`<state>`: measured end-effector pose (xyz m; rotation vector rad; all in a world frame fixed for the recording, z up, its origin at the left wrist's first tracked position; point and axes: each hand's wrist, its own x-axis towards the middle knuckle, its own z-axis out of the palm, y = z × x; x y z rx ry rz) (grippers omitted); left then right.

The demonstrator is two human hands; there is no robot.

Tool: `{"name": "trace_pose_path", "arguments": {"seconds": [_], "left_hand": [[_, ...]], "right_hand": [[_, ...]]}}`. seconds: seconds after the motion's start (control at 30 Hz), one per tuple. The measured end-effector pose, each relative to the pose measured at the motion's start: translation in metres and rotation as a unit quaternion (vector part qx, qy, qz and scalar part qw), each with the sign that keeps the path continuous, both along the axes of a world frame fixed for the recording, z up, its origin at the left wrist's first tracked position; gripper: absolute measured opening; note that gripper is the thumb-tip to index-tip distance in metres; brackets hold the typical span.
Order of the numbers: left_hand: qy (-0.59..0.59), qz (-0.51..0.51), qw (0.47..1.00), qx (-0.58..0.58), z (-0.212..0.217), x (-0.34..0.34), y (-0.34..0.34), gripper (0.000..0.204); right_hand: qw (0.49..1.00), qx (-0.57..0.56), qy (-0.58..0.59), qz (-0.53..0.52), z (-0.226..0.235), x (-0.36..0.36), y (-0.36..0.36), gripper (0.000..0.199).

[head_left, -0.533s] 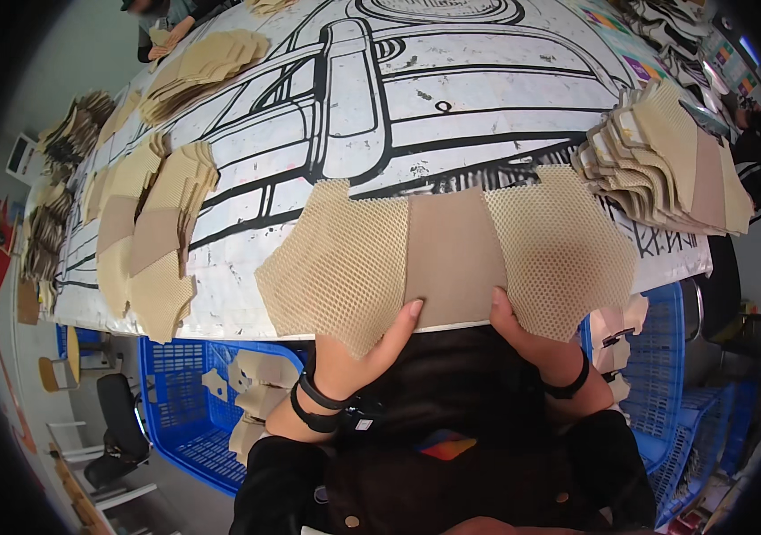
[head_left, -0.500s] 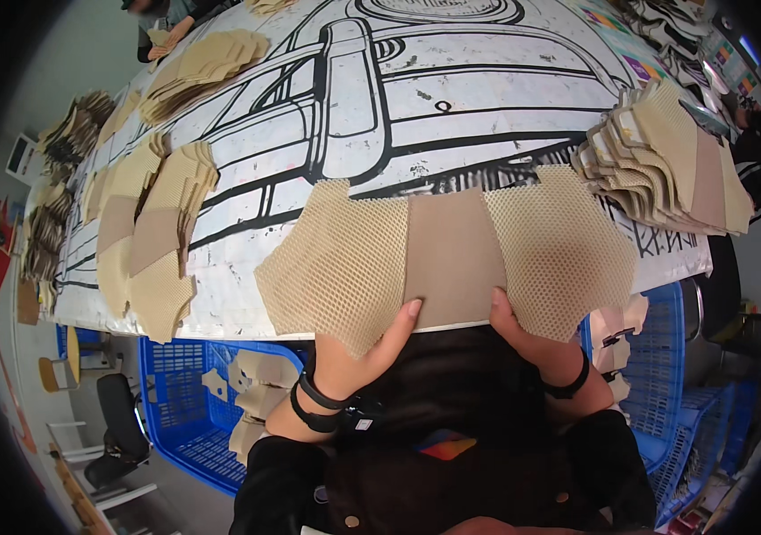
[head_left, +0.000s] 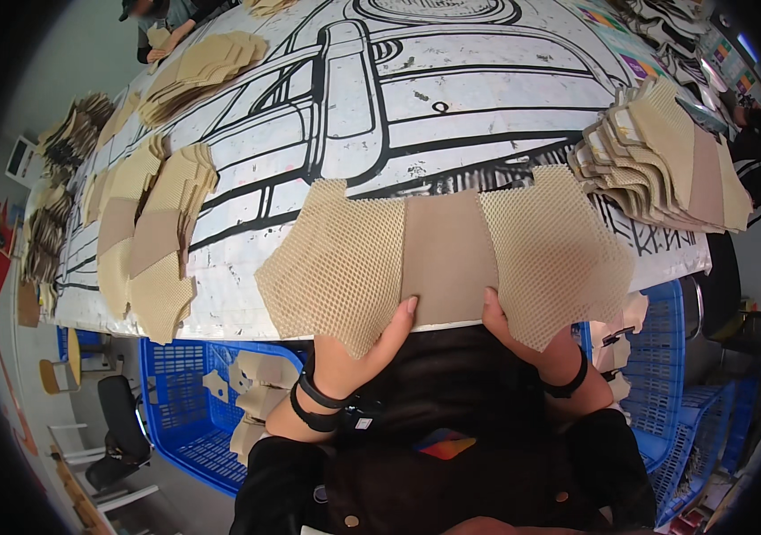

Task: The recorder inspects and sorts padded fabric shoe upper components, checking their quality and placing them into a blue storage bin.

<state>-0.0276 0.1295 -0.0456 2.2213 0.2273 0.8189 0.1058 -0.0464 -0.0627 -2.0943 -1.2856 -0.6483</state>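
Observation:
A cut fabric panel (head_left: 447, 254) lies spread along the near edge of the table, with beige mesh wings either side of a smooth taupe middle strip. My left hand (head_left: 376, 349) grips its near edge, thumb on top beside the left seam and fingers hidden underneath. On the opposite side my right hand (head_left: 527, 343) pinches the same edge near the right seam, its fingers also out of sight below the cloth. Similar panels form a tall stack (head_left: 666, 165) to the right of the held one and overlapping piles (head_left: 162, 236) to its left.
More beige pieces lie in a pile (head_left: 207, 71) farther back on the white table (head_left: 461, 116), which bears black line drawings. Blue plastic baskets (head_left: 189, 437) with cut pieces stand below its near edge on both sides. Another person's hand (head_left: 171, 45) shows at the far left.
My right thumb and the right seam have shifted slightly left. My left hand stays almost in place, and both hands keep hold of the panel.

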Motion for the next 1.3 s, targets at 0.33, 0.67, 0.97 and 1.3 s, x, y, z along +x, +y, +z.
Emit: {"name": "trace_pose_path", "arguments": {"seconds": [0.33, 0.67, 0.97, 1.3], "left_hand": [[-0.001, 0.012, 1.000, 0.022, -0.0029, 0.0002, 0.0003, 0.022], [-0.004, 0.020, 0.999, 0.043, -0.0015, 0.0010, -0.0003, 0.021], [-0.001, 0.022, 0.998, 0.051, -0.0019, 0.0016, -0.0005, 0.020], [0.005, 0.027, 0.995, 0.091, -0.0015, 0.0013, 0.0023, 0.024]], "right_hand": [[1.000, -0.012, -0.016, -0.002, 0.0028, 0.0001, 0.0000, 0.022], [1.000, 0.000, -0.027, -0.012, -0.0014, 0.0001, -0.0004, 0.023], [0.999, -0.021, 0.030, 0.022, 0.0029, -0.0003, -0.0013, 0.034], [0.999, -0.028, 0.027, 0.023, 0.0035, 0.0006, -0.0021, 0.035]]}}
